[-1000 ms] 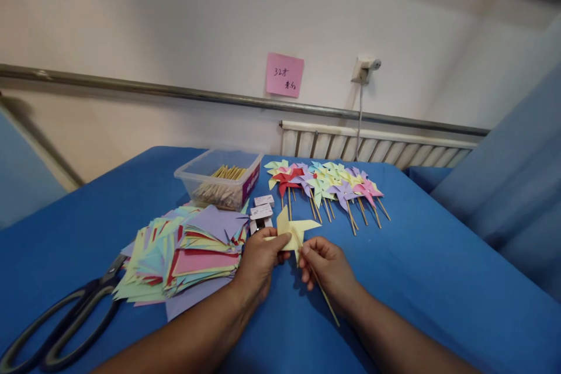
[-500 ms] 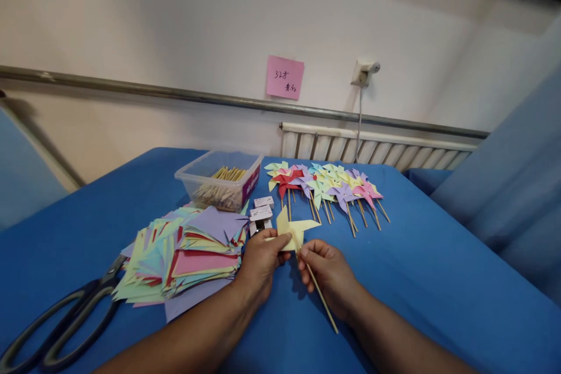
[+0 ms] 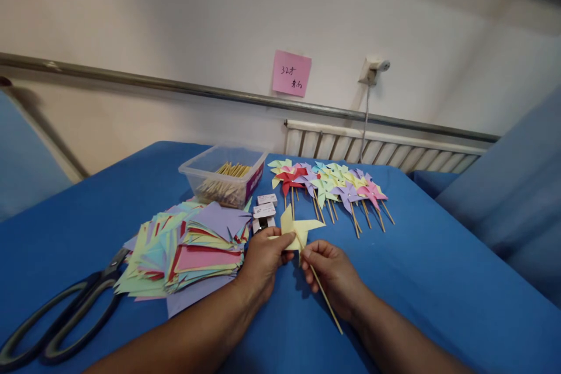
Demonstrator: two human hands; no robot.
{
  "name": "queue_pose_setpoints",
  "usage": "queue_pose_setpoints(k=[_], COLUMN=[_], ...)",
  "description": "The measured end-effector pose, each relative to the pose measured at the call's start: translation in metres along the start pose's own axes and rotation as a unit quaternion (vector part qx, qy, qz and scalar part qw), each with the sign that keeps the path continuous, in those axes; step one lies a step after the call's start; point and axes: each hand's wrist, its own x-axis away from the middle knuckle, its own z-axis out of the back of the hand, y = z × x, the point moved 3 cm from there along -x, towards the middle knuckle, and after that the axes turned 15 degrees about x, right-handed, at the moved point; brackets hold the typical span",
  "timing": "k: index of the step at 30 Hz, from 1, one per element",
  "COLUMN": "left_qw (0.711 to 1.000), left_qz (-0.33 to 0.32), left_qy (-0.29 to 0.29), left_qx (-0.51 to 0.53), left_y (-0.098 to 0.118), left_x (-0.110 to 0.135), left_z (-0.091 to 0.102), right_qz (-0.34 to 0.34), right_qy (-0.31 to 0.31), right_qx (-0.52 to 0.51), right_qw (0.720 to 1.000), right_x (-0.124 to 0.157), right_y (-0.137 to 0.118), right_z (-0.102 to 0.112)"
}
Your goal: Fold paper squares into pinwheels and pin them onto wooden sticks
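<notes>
My left hand (image 3: pixel 263 266) pinches a pale yellow paper pinwheel (image 3: pixel 299 229) at its folded centre. My right hand (image 3: pixel 332 274) is closed on a thin wooden stick (image 3: pixel 326 299) that runs from the pinwheel's centre down towards me. Both hands hover just above the blue table (image 3: pixel 429 280), close together, near its middle.
A stack of coloured paper squares (image 3: pixel 188 248) lies left of my hands, with large black scissors (image 3: pixel 65 321) at the front left. Behind are a clear plastic box of sticks (image 3: pixel 225 178), small white boxes (image 3: pixel 264 211) and a row of finished pinwheels (image 3: pixel 333 190). A radiator (image 3: pixel 385 149) lines the wall.
The hands and the pinwheel have stayed nearly in place; the stick has slid slightly in my right hand. The view has shifted a little.
</notes>
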Motion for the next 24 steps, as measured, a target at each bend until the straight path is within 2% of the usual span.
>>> queue_pose_setpoints(k=[24], left_qw=[1.000], left_qz=[0.001], left_qy=[0.008], left_qx=[-0.006], left_y=[-0.0015], left_x=[-0.0010], left_z=[0.0010], right_qz=[0.004], right_qy=[0.009], right_qx=[0.008], right_qw=[1.000], right_x=[0.0016], right_y=[-0.0042], right_z=[-0.0005])
